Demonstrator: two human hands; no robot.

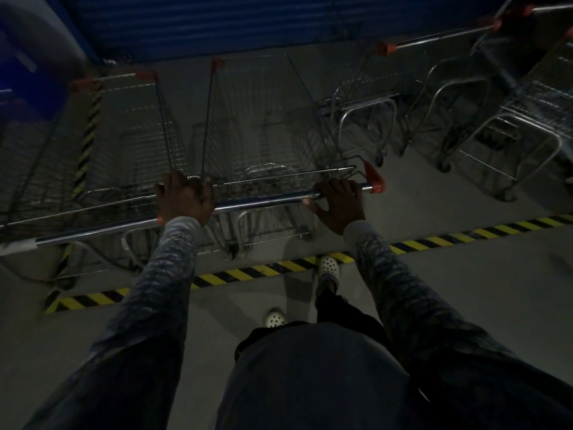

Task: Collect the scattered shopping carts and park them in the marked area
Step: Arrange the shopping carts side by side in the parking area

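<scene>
Dim bay. The person stands at the striped floor tape [248, 271], one white shoe [328, 265] on it. The left grip [186, 197] is curled over the left end of the cart handle [263, 201]. The right grip [338, 203] wraps the bar near its red end cap, thumb out along it. Both clamp the handle. This cart [263, 125] sits past the tape inside the marked area, nose toward the blue shutter [217, 20]. It is just beside a parked cart [124, 135] on the left, the two handles nearly end to end. More carts [465, 119] stand to the right, also past the tape but angled differently. The task looks well along: several carts in, this one about parked and not yet released. Any strays outside are out of view.
</scene>
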